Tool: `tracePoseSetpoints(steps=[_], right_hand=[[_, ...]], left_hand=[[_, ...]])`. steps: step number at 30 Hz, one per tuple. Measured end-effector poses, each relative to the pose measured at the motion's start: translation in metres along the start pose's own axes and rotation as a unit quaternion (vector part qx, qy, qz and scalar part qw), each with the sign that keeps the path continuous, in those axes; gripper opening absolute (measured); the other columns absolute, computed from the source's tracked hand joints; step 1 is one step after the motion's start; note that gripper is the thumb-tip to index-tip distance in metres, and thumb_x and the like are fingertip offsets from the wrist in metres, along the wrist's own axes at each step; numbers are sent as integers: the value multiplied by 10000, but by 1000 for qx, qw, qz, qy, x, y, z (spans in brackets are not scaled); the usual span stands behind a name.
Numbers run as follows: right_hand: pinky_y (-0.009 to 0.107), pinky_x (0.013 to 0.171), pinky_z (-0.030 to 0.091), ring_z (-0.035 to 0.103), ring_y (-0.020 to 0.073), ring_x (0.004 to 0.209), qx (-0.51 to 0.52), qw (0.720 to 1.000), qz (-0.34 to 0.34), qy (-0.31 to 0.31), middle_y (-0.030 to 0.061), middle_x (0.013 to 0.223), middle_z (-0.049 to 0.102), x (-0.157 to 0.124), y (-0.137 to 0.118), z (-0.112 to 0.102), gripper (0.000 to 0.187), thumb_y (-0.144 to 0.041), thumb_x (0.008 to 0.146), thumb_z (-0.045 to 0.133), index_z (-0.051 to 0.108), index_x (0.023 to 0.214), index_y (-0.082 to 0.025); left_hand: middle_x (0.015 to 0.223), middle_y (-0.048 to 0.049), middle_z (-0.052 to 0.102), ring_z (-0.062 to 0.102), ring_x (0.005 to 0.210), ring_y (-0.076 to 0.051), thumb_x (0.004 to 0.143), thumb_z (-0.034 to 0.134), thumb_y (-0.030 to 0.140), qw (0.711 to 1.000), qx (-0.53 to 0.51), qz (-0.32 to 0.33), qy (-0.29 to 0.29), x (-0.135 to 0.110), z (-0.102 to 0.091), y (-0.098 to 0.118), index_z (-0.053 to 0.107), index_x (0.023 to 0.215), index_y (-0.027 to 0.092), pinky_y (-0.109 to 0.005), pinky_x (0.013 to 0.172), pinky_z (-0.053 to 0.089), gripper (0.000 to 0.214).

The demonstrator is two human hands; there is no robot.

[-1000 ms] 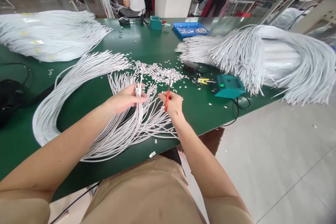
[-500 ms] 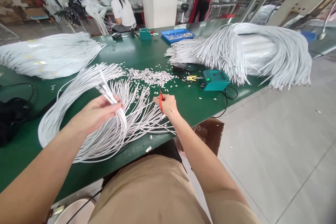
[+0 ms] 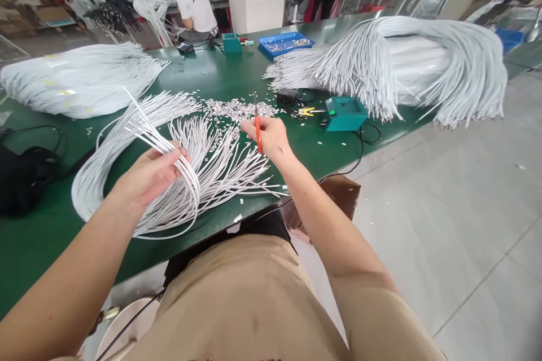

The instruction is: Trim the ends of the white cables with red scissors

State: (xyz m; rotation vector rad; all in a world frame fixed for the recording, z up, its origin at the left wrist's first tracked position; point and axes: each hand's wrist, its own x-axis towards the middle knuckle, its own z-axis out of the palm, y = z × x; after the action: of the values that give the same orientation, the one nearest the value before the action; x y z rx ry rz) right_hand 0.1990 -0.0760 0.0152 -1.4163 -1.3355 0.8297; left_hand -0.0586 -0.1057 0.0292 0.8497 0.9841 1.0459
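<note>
My left hand [image 3: 149, 176] is closed around a few white cables [image 3: 141, 127], whose ends stick up and to the left above a curved bundle of white cables [image 3: 139, 118] lying on the green table [image 3: 220, 79]. My right hand [image 3: 270, 138] grips red-handled scissors [image 3: 257, 124] with the blades pointing up, held over a fanned-out spread of cable ends [image 3: 224, 161]. A heap of small white cut-off bits [image 3: 237, 107] lies just beyond both hands.
A teal box with a green button [image 3: 345, 114] and yellow-handled pliers [image 3: 308, 111] sit right of the scissors. Large white cable piles lie at the left [image 3: 80, 79] and right [image 3: 406, 67]. A blue tray [image 3: 285, 44] is at the far edge. Other people work behind.
My left hand lifted a few cables out of the spread and carried them to the left, ends now pointing up. My right hand with the scissors rose slightly and moved away from me.
</note>
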Motion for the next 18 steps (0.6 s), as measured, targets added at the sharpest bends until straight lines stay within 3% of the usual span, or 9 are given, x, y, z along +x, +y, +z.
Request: tracePoseSetpoints(steps=[5, 11, 14, 18], right_hand=[[275, 645, 394, 537, 139, 644, -107, 977, -62, -176, -11, 639, 599, 9, -9, 35, 204, -343, 749, 643, 721, 749, -154], [280, 657, 378, 538, 138, 663, -181, 923, -133, -312, 26, 712, 641, 26, -13, 62, 183, -276, 798, 604, 718, 791, -132], [285, 651, 356, 518, 136, 647, -215, 903, -137, -346, 17, 676, 609, 36, -19, 58, 200, -294, 801, 612, 708, 770, -121], [281, 618, 319, 464, 120, 596, -260, 894, -145, -335, -7, 595, 538, 46, -28, 52, 177, -267, 795, 623, 668, 693, -131]], left_hand=[[729, 42, 671, 591, 742, -106, 633, 837, 140, 999, 5, 32, 10, -14, -6, 2, 690, 750, 228, -230, 665, 465, 207], [740, 35, 642, 560, 741, -105, 639, 840, 168, 999, 3, 54, -1, -19, -18, 2, 667, 699, 224, -225, 631, 451, 191], [760, 28, 628, 570, 779, -116, 640, 827, 153, 998, 11, 58, 8, -17, -20, 2, 676, 710, 237, -221, 664, 467, 187], [758, 23, 650, 581, 768, -115, 652, 818, 154, 999, 11, 53, -6, -10, -21, 2, 681, 722, 225, -223, 662, 466, 170]])
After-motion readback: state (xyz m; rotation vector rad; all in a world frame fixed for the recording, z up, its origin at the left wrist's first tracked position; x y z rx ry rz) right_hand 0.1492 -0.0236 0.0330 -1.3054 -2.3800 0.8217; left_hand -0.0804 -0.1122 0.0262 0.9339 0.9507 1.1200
